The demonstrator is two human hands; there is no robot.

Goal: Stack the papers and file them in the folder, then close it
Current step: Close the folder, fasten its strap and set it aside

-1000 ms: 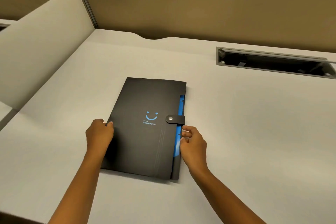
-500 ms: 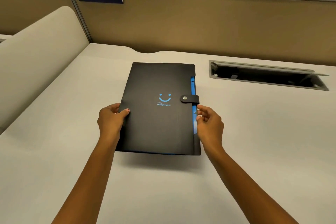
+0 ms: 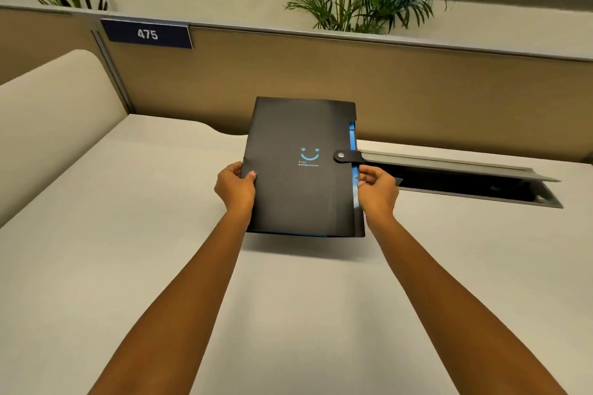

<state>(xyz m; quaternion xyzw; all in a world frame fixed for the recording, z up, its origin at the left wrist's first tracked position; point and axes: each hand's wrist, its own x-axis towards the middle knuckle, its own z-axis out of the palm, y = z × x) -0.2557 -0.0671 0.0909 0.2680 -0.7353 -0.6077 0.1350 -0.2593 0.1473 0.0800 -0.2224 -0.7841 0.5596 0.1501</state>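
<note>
The black folder was held clear of the pale surface, its shadow lying on the surface just under its near edge. Both hands had hold of it. The left hand was closed around the folder's left long edge, thumb on the front cover and fingers hidden behind. The right hand was pinched on the right long edge, just below the snap strap, fingertips curled onto the blue inner pockets that showed along that side. The strap lay across the right edge with its stud seated on the cover, so the folder appeared to be closed and fastened. No loose papers could be seen; whether any sat inside could not be told.

The folder's long axis ran away from the person, tilted up toward the partition, with the far end higher than the near end. It sat between the hands, each gripping near the midpoint of its side, neither noticeably nearer. Judging by this, filing was done, and what remained was probably setting the folder down flat, near edge first.
</note>
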